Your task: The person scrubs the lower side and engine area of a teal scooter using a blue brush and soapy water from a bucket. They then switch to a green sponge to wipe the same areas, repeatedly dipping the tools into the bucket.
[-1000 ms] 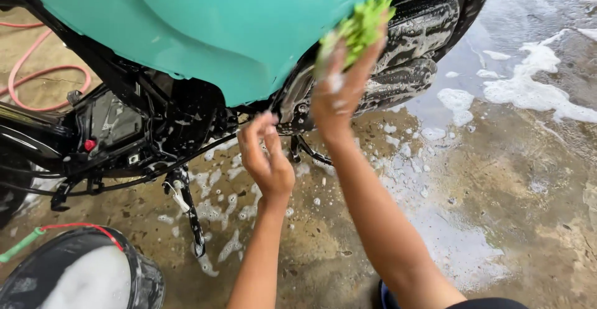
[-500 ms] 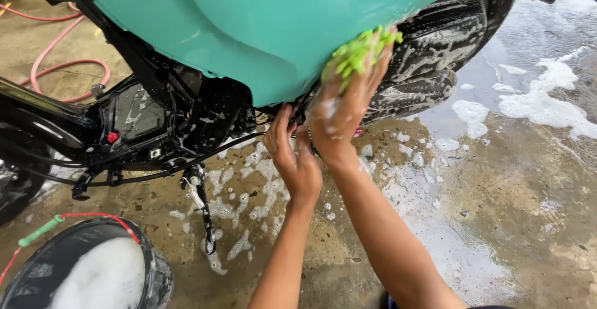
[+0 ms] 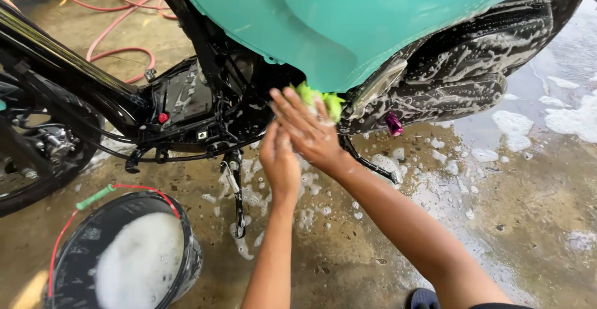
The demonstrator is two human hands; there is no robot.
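Right hand (image 3: pixel 311 132) presses a green sponge (image 3: pixel 320 101) against the motorbike's dark underside, just below the teal panel (image 3: pixel 348 29); fingers curled over it, pinching it to the surface. Left hand (image 3: pixel 280 163) lies behind the right wrist, fingers loosely together, holding nothing visible. Sponge looks soft, light, soaked and slippery with suds; best gripped across its bulk. Near left: black bucket (image 3: pixel 68 265), full of white foam.
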